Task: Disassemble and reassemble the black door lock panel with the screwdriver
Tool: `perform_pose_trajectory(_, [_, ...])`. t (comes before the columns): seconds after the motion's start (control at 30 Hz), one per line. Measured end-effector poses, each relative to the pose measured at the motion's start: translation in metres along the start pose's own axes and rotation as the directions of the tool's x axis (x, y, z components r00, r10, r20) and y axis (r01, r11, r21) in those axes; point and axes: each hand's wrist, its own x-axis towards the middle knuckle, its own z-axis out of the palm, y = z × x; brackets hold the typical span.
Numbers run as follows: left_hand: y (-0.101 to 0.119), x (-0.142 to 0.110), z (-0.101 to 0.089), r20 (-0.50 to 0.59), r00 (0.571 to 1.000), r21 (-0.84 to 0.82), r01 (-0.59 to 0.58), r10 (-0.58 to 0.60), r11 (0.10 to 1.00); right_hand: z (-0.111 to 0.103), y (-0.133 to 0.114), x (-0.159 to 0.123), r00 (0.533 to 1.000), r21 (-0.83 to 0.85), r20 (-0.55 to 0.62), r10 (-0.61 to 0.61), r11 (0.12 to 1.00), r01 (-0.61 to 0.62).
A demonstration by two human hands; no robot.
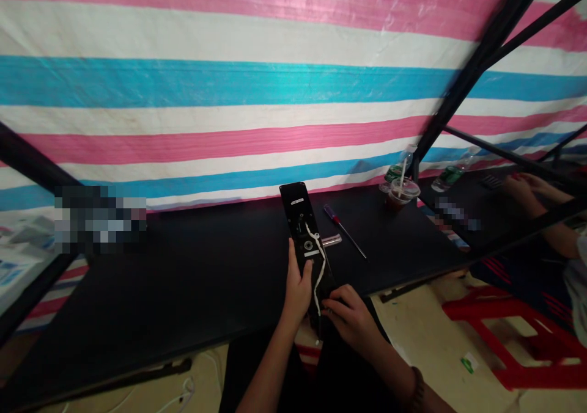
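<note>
A long black door lock panel [296,200] leans with its upper part over the bench edge and its lower end toward my lap. Its back faces me, showing a round fitting, small white labels and a white cable [321,266] running down its length. A silvery lever handle [332,240] sticks out on the right. My left hand [298,288] is closed round the panel's left edge, thumb on its back. At the lower right edge, my right hand [351,315] has its fingers pinched beside the cable; what sits between the fingertips is too small to tell.
A screwdriver [346,233] lies on the black bench [183,278], right of the panel. Farther right stand a plastic cup with a straw [402,191] and a bottle [393,173]. Another person's hands [527,187] are at the neighbouring bench, above a red stool [486,333].
</note>
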Motion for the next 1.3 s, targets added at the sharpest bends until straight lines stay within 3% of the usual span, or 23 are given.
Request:
perform_pose_trajectory(0.13, [-0.002,0.0,-0.001,-0.008,1.0,0.014,0.002,-0.002,1.0,0.016,-0.003,0.004,0.993,0.004,-0.113,-0.02,1.0,0.02])
perform_pose_trajectory(0.27, [-0.003,-0.002,-0.002,-0.017,1.0,0.0,-0.009,0.009,1.0,0.032,-0.011,0.002,0.961,0.009,-0.277,-0.008,1.0,0.011])
perform_pose_trajectory(0.37, [-0.003,-0.004,-0.002,-0.017,1.0,-0.019,-0.006,0.006,1.0,0.036,-0.015,-0.003,0.941,0.014,-0.336,0.036,0.999,-0.034])
perform_pose_trajectory(0.5, [-0.003,-0.007,-0.002,0.003,1.0,-0.043,0.02,-0.02,0.999,0.026,-0.013,-0.008,0.977,0.013,-0.185,0.105,0.994,-0.104])
perform_pose_trajectory(0.6, [-0.004,-0.008,0.0,-0.02,1.0,-0.045,0.021,-0.022,0.999,0.017,-0.007,-0.007,0.996,0.033,-0.077,0.045,0.999,-0.043])
perform_pose_trajectory(0.77, [-0.007,-0.01,0.003,-0.046,0.999,-0.061,-0.007,0.004,0.998,0.026,-0.004,-0.006,0.972,0.013,-0.233,-0.036,0.999,0.04])
perform_pose_trajectory(0.93, [-0.009,-0.013,0.002,-0.048,0.999,-0.064,-0.022,0.019,0.998,0.039,-0.013,-0.014,0.936,-0.031,-0.347,0.056,0.997,-0.071])
perform_pose_trajectory(1.07, [-0.008,-0.014,0.001,-0.047,0.999,-0.062,-0.015,0.012,0.998,0.034,-0.015,-0.017,0.962,-0.036,-0.242,0.124,0.99,-0.137])
perform_pose_trajectory(1.3, [-0.007,-0.011,-0.001,-0.049,0.999,-0.097,0.0,-0.004,0.995,0.021,-0.013,-0.004,0.994,0.032,-0.106,0.038,0.999,-0.035])
